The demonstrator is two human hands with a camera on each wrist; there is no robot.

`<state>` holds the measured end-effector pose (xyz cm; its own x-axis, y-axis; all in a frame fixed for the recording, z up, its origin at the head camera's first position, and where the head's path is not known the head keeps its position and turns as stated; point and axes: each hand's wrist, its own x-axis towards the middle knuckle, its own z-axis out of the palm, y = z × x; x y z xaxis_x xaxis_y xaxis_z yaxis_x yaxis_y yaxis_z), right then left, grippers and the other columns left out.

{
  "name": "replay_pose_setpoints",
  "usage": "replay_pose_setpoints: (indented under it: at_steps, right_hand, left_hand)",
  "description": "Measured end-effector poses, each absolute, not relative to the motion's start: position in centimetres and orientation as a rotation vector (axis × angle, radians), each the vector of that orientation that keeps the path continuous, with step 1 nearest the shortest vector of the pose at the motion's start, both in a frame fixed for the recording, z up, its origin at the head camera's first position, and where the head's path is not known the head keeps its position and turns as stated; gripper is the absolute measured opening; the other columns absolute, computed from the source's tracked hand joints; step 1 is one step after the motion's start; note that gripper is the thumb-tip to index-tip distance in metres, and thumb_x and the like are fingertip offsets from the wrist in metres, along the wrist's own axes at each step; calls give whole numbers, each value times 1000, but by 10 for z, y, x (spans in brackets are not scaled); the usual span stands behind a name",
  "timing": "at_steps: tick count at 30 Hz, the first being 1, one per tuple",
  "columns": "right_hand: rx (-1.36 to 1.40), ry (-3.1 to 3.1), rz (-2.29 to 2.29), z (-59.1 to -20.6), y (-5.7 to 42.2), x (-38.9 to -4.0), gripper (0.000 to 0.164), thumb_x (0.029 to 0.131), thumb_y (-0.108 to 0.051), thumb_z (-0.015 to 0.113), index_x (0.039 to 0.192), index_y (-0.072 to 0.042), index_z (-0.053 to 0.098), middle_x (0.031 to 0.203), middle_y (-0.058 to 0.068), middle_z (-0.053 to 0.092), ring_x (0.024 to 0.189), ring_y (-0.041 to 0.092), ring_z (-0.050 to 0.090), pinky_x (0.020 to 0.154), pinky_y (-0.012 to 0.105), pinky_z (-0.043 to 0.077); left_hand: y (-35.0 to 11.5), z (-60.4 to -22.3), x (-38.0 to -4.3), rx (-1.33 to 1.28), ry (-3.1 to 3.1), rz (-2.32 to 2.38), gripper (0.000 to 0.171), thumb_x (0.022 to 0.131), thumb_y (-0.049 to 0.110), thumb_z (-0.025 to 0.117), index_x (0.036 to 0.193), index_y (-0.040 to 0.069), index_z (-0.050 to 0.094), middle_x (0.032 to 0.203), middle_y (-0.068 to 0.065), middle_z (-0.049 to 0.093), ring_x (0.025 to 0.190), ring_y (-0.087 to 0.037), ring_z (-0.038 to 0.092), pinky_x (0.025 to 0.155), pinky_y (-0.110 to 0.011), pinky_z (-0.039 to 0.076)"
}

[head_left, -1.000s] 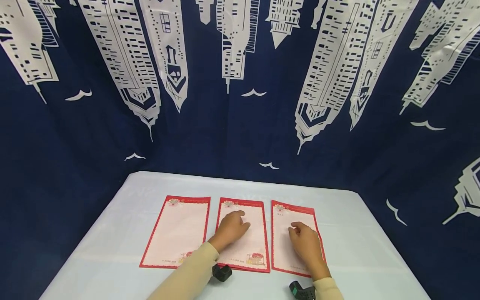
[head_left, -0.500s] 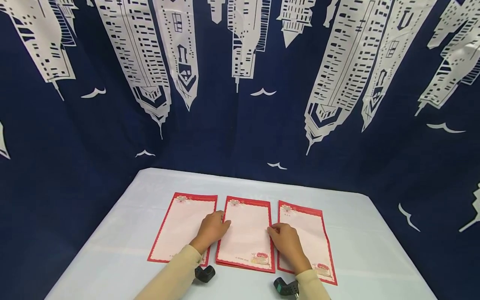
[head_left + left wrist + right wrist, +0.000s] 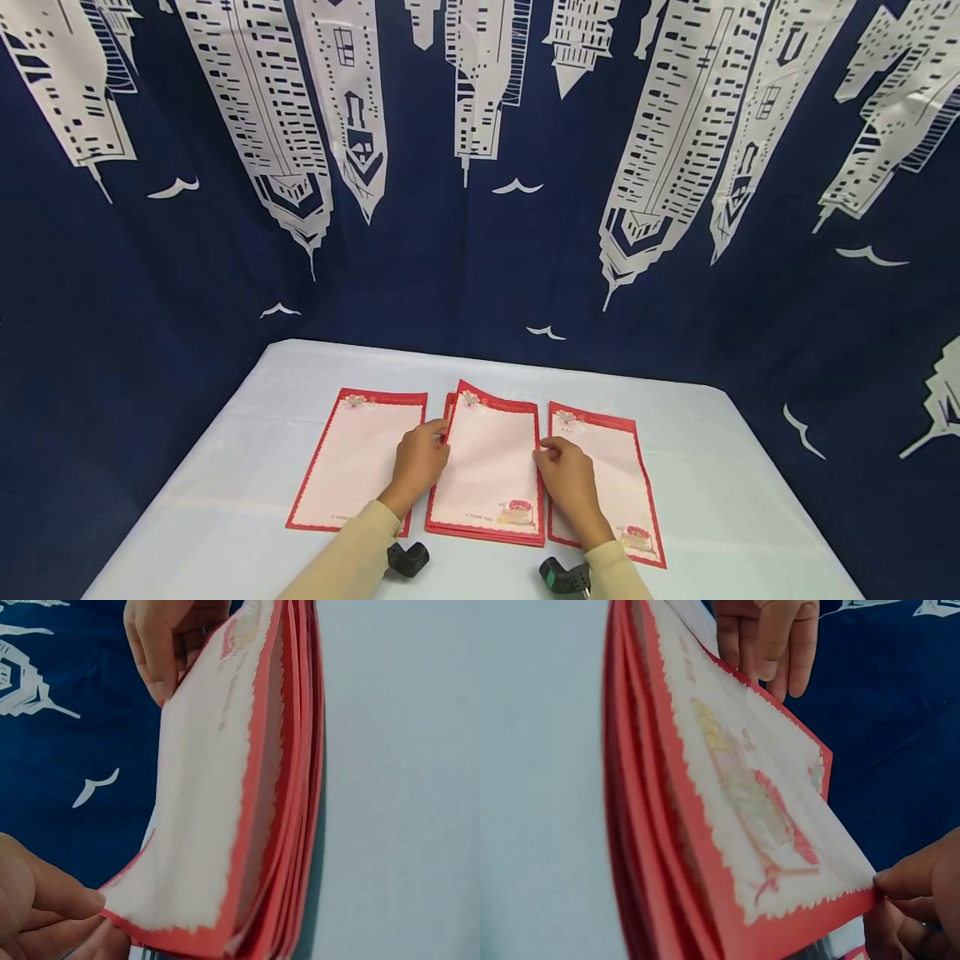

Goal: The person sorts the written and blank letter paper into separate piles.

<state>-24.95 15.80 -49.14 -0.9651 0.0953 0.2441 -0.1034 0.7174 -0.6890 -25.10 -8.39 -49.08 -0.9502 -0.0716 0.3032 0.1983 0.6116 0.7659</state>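
Observation:
In the head view, a pale pink sheet of paper (image 3: 491, 467) with a red border rises off the middle stack of like sheets (image 3: 480, 534). My left hand (image 3: 415, 465) pinches its left edge between thumb and fingers. At the opposite edge, my right hand (image 3: 572, 479) pinches it the same way. Both wrist views show the sheet bowed between the hands, above several layered red edges. A single red-bordered sheet (image 3: 352, 467) lies left of the stack, partly under my left forearm. Another bordered sheet (image 3: 611, 475) lies to the right, partly covered by my right hand.
A white-covered table (image 3: 720, 483) bears the papers. Behind it hangs a dark blue curtain (image 3: 420, 300) printed with white buildings and birds. Black devices stick out at the left wrist (image 3: 408, 559) and the right wrist (image 3: 566, 577).
Both hands first moved left from over the middle and right papers to the middle stack's side edges. Since then its top sheet has lifted and shifted slightly, showing sheets beneath.

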Motion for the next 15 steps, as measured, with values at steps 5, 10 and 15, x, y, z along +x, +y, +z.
replay_pose_setpoints:
  at_steps: [5, 10, 15]
  right_hand:
    - [-56, -2595, 1192, -486, 159, -251, 21, 89, -8, 73, 107, 3, 74, 75, 1, 64, 64, 13, 53, 57, 27, 44]
    - [-96, -2568, 1306, -481, 156, -252, 22, 90, -10, 73, 108, 3, 74, 76, 2, 65, 64, 13, 55, 55, 26, 45]
    - [-59, -2567, 1323, -476, 144, -255, 21, 90, -11, 73, 106, 2, 75, 76, 1, 67, 63, 12, 55, 57, 29, 46]
  left_hand:
    - [-88, -490, -254, -83, -2459, -1418, 36, 83, -10, 67, 118, -2, 72, 105, -12, 75, 79, -19, 62, 62, -31, 50]
    - [-97, -487, -255, -98, -2396, -1497, 33, 83, -7, 66, 116, -3, 73, 103, -11, 75, 78, -18, 66, 63, -30, 50]
    - [-110, -484, -256, -102, -2386, -1456, 29, 86, -5, 63, 113, -6, 73, 101, -14, 73, 76, -19, 66, 64, -34, 52]
